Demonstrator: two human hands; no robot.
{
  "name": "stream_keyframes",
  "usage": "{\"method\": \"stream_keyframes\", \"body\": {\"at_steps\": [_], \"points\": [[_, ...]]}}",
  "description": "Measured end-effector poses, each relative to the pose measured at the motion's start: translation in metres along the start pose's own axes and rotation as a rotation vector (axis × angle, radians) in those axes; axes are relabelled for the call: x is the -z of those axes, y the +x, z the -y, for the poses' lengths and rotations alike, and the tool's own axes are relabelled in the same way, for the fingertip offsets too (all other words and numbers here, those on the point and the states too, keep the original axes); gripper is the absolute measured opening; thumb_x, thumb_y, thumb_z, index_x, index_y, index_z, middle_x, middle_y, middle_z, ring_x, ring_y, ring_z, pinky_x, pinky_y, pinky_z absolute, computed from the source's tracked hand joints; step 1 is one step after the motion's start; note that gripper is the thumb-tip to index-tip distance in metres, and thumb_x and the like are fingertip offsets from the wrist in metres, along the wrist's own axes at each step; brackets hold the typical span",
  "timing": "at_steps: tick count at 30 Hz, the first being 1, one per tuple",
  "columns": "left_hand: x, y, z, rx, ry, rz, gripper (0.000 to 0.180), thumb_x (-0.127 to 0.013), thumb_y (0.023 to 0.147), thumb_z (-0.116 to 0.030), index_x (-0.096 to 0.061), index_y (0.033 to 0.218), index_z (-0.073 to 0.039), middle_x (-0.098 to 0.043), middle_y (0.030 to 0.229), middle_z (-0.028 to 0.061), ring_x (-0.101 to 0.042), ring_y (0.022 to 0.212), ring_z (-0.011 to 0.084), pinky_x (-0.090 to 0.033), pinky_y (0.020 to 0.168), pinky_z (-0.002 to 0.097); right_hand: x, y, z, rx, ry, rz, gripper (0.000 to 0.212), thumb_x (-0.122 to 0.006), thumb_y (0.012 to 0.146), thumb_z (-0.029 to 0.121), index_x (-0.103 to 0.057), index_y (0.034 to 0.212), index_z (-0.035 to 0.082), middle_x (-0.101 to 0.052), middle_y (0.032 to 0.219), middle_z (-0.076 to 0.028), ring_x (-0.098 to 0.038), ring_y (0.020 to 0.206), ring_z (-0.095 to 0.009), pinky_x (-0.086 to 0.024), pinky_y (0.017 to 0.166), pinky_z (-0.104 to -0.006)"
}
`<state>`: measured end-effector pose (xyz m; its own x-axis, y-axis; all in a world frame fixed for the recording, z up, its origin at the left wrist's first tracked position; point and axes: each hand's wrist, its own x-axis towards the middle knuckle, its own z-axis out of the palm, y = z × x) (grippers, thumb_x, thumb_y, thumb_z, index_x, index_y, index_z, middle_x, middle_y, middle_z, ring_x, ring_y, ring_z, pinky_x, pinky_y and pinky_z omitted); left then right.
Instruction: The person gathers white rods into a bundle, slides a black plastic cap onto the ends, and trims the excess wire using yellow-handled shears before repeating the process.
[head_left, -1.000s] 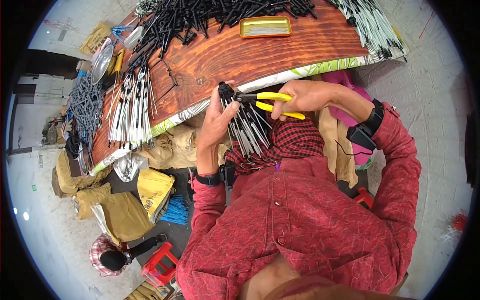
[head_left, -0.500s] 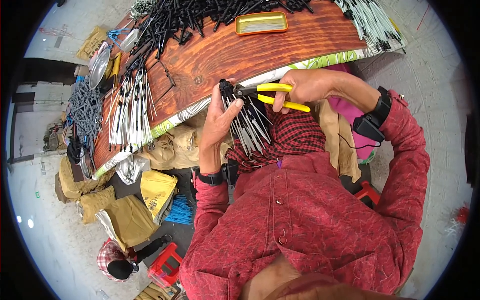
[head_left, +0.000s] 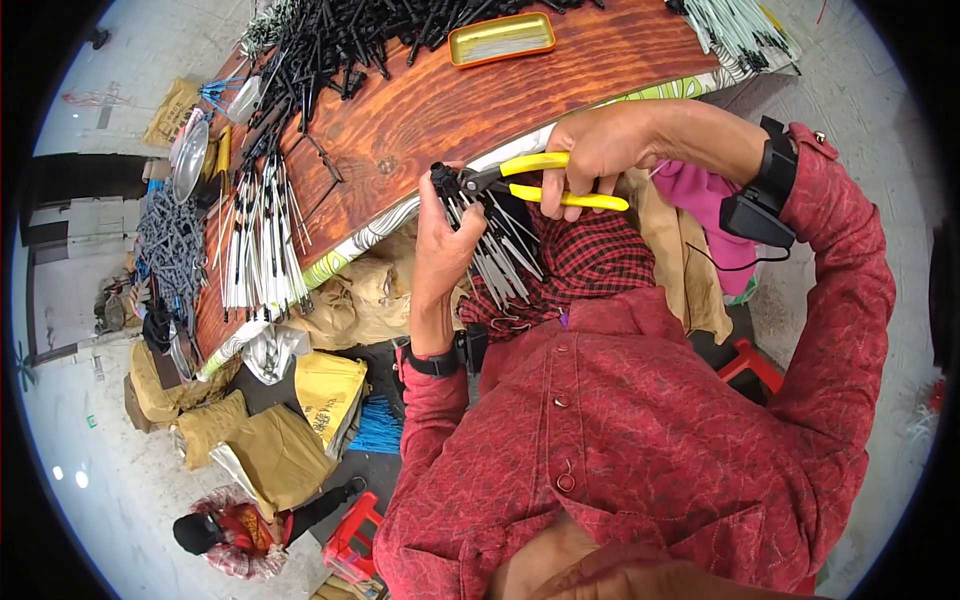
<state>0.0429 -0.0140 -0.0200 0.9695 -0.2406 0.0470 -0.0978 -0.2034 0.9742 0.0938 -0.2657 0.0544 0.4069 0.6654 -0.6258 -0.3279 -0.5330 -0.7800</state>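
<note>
My left hand (head_left: pixel 443 248) grips an umbrella frame (head_left: pixel 504 264) near its black top, thumb across it. The frame's thin silver ribs fan down toward the red-and-black checked cloth (head_left: pixel 603 250) on my lap. In my right hand (head_left: pixel 598 148) are pliers (head_left: pixel 568 198) with yellow handles, fingers wrapped around them and the handles spread apart. Their dark jaws lie against the black top beside my left thumb; whether they pinch a wire there is too small to tell.
Before me curves a wooden table (head_left: pixel 400 120) bearing black umbrella parts (head_left: pixel 350 45), a yellow tin of thin pins (head_left: pixel 500 40) and white rib bundles (head_left: pixel 262 245). Brown sacks (head_left: pixel 275 455) and a red stool (head_left: pixel 352 535) stand on the left. A person (head_left: pixel 235 530) is at lower left.
The view has shifted slightly. The pliers have tilted a little, their jaws still at the frame's black top. At lower left the other person has changed posture.
</note>
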Motion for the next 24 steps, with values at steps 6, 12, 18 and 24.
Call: {"method": "stream_keyframes", "body": {"at_steps": [6, 12, 18, 24], "points": [[0.000, 0.001, 0.003, -0.022, -0.073, -0.014, 0.051, -0.054, 0.082, 0.000, -0.044, 0.132, -0.002, -0.049, 0.113, 0.0062, -0.048, 0.102, 0.0136, -0.040, 0.093, 0.0267, -0.005, 0.007, -0.011, 0.024, -0.024, -0.020, 0.035, -0.052, 0.076, -0.009, -0.070, 0.106, -0.006, -0.071, 0.107, -0.010, -0.069, 0.098, -0.016, -0.059, 0.077, -0.0298], [0.003, 0.003, 0.002, 0.047, -0.131, -0.015, 0.053, -0.053, 0.080, 0.000, -0.044, 0.133, -0.001, -0.048, 0.118, 0.0073, -0.048, 0.109, 0.0164, -0.038, 0.099, 0.0276, -0.011, 0.009, -0.015, 0.020, 0.047, -0.007, 0.037, -0.051, 0.076, -0.007, -0.070, 0.108, -0.006, -0.070, 0.111, -0.012, -0.068, 0.100, -0.019, -0.059, 0.079, -0.0321], [0.004, 0.003, 0.000, 0.041, -0.139, -0.035, 0.054, -0.053, 0.080, 0.000, -0.044, 0.133, -0.001, -0.049, 0.119, 0.0080, -0.048, 0.111, 0.0173, -0.037, 0.101, 0.0287, -0.013, 0.007, -0.017, 0.062, 0.210, 0.043, 0.039, -0.049, 0.074, -0.006, -0.071, 0.106, -0.005, -0.069, 0.106, -0.012, -0.067, 0.098, -0.017, -0.057, 0.078, -0.0310], [0.002, 0.005, -0.002, 0.060, -0.129, -0.053, 0.055, -0.053, 0.079, -0.001, -0.044, 0.133, 0.000, -0.049, 0.121, 0.0097, -0.048, 0.113, 0.0192, -0.036, 0.102, 0.0300, -0.012, 0.004, -0.009, 0.083, 0.077, -0.036, 0.039, -0.048, 0.075, -0.005, -0.071, 0.107, -0.006, -0.069, 0.099, -0.011, -0.066, 0.091, -0.016, -0.055, 0.073, -0.0278]]}}
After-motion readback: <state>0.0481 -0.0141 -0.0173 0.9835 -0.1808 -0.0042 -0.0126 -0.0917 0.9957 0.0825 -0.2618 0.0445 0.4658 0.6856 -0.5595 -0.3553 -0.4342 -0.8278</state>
